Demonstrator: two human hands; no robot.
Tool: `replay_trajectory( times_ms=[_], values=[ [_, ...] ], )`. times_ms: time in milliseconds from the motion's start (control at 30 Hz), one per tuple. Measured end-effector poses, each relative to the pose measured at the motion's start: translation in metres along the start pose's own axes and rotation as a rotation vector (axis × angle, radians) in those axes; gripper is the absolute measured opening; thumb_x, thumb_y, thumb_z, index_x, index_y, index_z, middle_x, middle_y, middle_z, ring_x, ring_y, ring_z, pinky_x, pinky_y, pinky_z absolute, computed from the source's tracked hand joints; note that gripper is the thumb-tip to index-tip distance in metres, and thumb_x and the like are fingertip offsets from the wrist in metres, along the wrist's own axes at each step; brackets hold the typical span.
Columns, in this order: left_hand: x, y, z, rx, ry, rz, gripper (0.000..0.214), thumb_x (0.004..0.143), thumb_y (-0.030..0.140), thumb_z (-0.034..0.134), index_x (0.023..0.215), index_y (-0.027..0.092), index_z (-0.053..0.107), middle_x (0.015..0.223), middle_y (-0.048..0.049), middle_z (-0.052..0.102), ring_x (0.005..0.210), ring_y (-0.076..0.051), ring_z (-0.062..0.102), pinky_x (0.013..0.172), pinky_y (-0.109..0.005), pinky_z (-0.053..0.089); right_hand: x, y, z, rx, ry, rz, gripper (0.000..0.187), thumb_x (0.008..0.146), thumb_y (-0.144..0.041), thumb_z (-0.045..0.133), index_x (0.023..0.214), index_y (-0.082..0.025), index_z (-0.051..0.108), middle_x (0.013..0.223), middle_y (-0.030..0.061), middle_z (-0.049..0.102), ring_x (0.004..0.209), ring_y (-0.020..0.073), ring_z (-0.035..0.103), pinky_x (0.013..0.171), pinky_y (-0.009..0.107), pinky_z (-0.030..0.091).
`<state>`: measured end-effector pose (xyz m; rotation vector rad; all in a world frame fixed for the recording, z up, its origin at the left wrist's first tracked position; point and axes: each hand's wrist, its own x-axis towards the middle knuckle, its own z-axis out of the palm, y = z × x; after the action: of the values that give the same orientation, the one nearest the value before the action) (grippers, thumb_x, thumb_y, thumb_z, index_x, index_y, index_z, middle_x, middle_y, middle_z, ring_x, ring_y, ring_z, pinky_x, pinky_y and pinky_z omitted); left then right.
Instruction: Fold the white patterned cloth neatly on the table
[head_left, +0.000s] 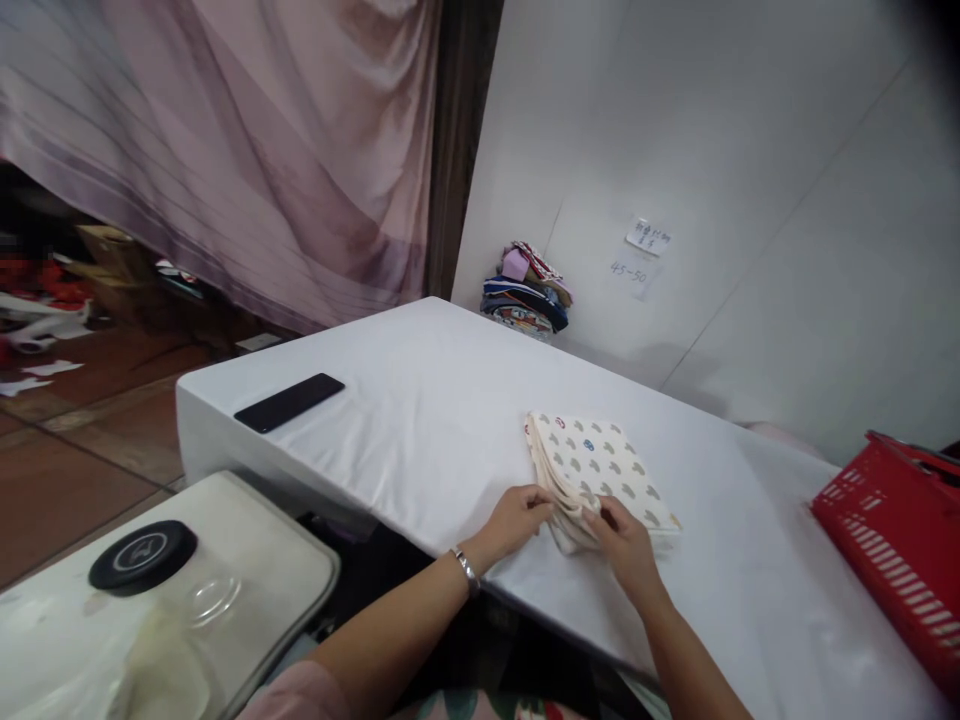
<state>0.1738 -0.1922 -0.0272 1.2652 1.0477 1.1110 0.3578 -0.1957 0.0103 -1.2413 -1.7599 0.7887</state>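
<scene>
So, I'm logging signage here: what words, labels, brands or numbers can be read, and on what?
"45-50": lower note on the wall.
Upper note: handwriting, too blurred to read.
Black disc: pale mark, unreadable.
Folded cloth: small red and blue prints, too small to tell.

The table (pixel 420 400) is finished in plain white. Near its front edge, the folded cloth (pixel 600 462) is printed with rows of grey motifs on cream, interrupted by single red and blue ones. At the left corner, the phone (pixel 289 402) is coloured black. At the right edge, the basket (pixel 885 530) is coloured solid red. Beyond the far edge, blue, lilac and patterned layers are combined in the clothes stack (pixel 525 293).
</scene>
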Motion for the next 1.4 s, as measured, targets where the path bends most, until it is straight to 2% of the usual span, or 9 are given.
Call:
replay_trajectory(
  times_ms=[100, 233, 333, 467, 600, 767, 933, 1033, 1400],
  values=[
    [0.013, -0.001, -0.003, 0.076, 0.045, -0.020, 0.017, 0.068, 0.020, 0.051, 0.076, 0.013, 0.064, 0.066, 0.0008, 0.060, 0.055, -0.009, 0.051, 0.053, -0.020, 0.041, 0.002, -0.005, -0.005, 0.176, 0.088, 0.181, 0.040, 0.072, -0.047, 0.064, 0.097, -0.016, 0.068, 0.085, 0.0057, 0.067, 0.079, 0.0219, 0.059, 0.070, 0.031, 0.047],
    [0.025, -0.001, -0.007, 0.164, 0.086, -0.091, 0.015, 0.069, 0.020, 0.051, 0.076, 0.014, 0.062, 0.066, 0.0004, 0.061, 0.054, -0.010, 0.055, 0.054, -0.022, 0.042, 0.001, -0.001, -0.007, 0.168, 0.086, 0.180, 0.039, 0.072, -0.047, 0.065, 0.096, -0.016, 0.068, 0.086, 0.0054, 0.067, 0.081, 0.0217, 0.059, 0.071, 0.030, 0.047],
    [0.028, 0.000, -0.007, 0.190, 0.115, -0.135, 0.015, 0.072, 0.023, 0.050, 0.079, 0.014, 0.061, 0.068, -0.0010, 0.063, 0.053, -0.011, 0.057, 0.053, -0.022, 0.043, 0.000, 0.004, -0.008, 0.022, 0.049, 0.027, 0.033, 0.078, -0.043, 0.059, 0.097, -0.017, 0.067, 0.089, 0.0059, 0.066, 0.082, 0.0206, 0.058, 0.072, 0.030, 0.047],
    [0.027, 0.001, -0.006, 0.177, 0.129, -0.157, 0.019, 0.075, 0.026, 0.050, 0.087, 0.014, 0.060, 0.063, -0.0002, 0.063, 0.051, -0.012, 0.057, 0.052, -0.022, 0.043, -0.006, 0.011, -0.006, -0.334, -0.143, -0.321, 0.026, 0.083, -0.033, 0.055, 0.104, -0.023, 0.066, 0.107, 0.0083, 0.062, 0.101, 0.0234, 0.055, 0.088, 0.037, 0.044],
    [0.027, 0.003, -0.005, 0.120, 0.107, -0.193, 0.021, 0.075, 0.026, 0.052, 0.091, 0.015, 0.058, 0.064, 0.0003, 0.063, 0.048, -0.011, 0.056, 0.050, -0.022, 0.042, -0.012, 0.022, 0.003, -0.590, -0.236, -0.483, 0.045, 0.079, -0.030, 0.060, 0.123, -0.026, 0.054, 0.123, 0.0099, 0.056, 0.113, 0.0270, 0.050, 0.095, 0.045, 0.041],
    [0.030, 0.006, -0.006, 0.065, 0.085, -0.237, 0.021, 0.074, 0.022, 0.052, 0.093, 0.015, 0.058, 0.064, 0.0008, 0.063, 0.045, -0.010, 0.054, 0.046, -0.021, 0.039, -0.010, 0.029, 0.006, -0.472, -0.142, -0.394, 0.034, 0.082, -0.027, 0.052, 0.115, -0.023, 0.059, 0.114, 0.0092, 0.061, 0.107, 0.0252, 0.055, 0.093, 0.042, 0.044],
    [0.054, 0.010, -0.017, 0.190, 0.137, -0.203, 0.021, 0.073, 0.020, 0.054, 0.091, 0.013, 0.061, 0.068, -0.0009, 0.064, 0.050, -0.010, 0.055, 0.051, -0.021, 0.042, 0.002, 0.013, -0.004, -0.092, 0.018, 0.027, 0.031, 0.080, -0.037, 0.053, 0.102, -0.019, 0.064, 0.097, 0.0064, 0.068, 0.089, 0.0238, 0.062, 0.078, 0.034, 0.050],
    [0.075, 0.014, -0.028, 0.292, 0.205, -0.186, 0.026, 0.074, 0.020, 0.054, 0.098, 0.013, 0.061, 0.075, -0.0027, 0.066, 0.054, -0.012, 0.058, 0.055, -0.023, 0.043, 0.006, 0.007, -0.010, 0.051, 0.057, 0.165, 0.037, 0.076, -0.042, 0.059, 0.102, -0.017, 0.064, 0.095, 0.0063, 0.069, 0.089, 0.0251, 0.062, 0.076, 0.033, 0.051],
    [0.125, 0.015, -0.035, 0.416, 0.293, -0.152, 0.022, 0.076, 0.020, 0.047, 0.070, 0.016, 0.068, 0.077, -0.0068, 0.069, 0.076, -0.018, 0.060, 0.068, -0.025, 0.040, -0.002, 0.001, -0.015, -0.291, -0.279, -0.141, 0.026, 0.079, -0.030, 0.058, 0.102, -0.025, 0.067, 0.109, 0.0081, 0.064, 0.101, 0.0235, 0.060, 0.086, 0.036, 0.050]
  ],
)
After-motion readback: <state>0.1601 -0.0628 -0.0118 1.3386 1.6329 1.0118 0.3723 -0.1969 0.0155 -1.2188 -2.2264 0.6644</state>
